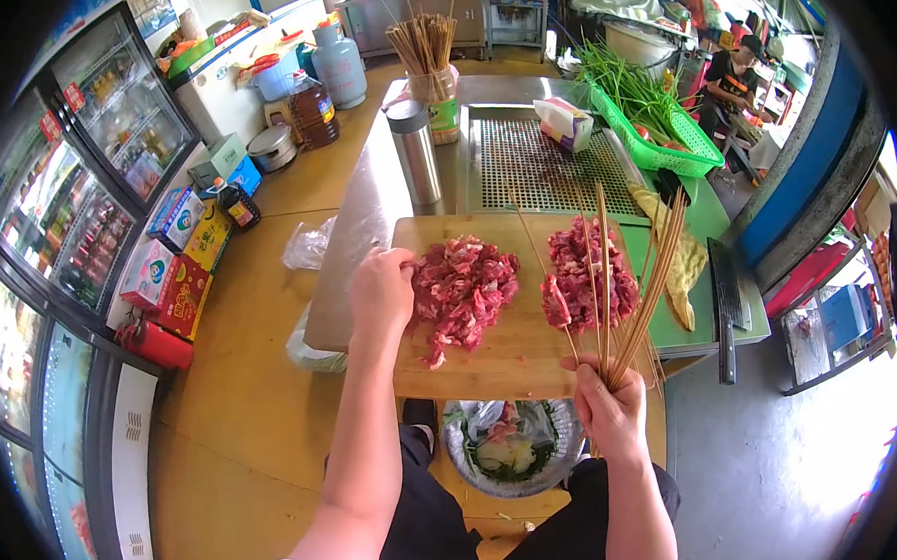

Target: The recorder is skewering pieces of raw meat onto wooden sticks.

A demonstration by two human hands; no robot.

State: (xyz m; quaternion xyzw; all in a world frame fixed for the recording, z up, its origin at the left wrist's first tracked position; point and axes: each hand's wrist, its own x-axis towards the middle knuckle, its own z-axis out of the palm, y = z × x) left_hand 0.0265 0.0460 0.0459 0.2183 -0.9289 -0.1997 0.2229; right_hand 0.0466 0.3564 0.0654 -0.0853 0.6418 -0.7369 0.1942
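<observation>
My right hand [611, 404] grips a fanned bundle of thin wooden skewers [655, 278] at the front right edge of a wooden cutting board [528, 378]. One skewer at the left of the bundle carries a piece of raw meat [554, 302]. My left hand [383, 286] touches the left edge of a pile of cut raw red meat [467, 287], fingertips pinched together; whether a piece is between them cannot be told. A second meat pile [590, 266] lies on the board's right side, partly behind the skewers.
Behind the board stand a steel thermos [418, 157], a jar of skewers [437, 104] and a perforated metal tray [518, 164]. A cleaver [725, 298] and a yellowish cloth [680, 258] lie right. A lined bin [456, 460] sits below. A person [732, 80] sits far right.
</observation>
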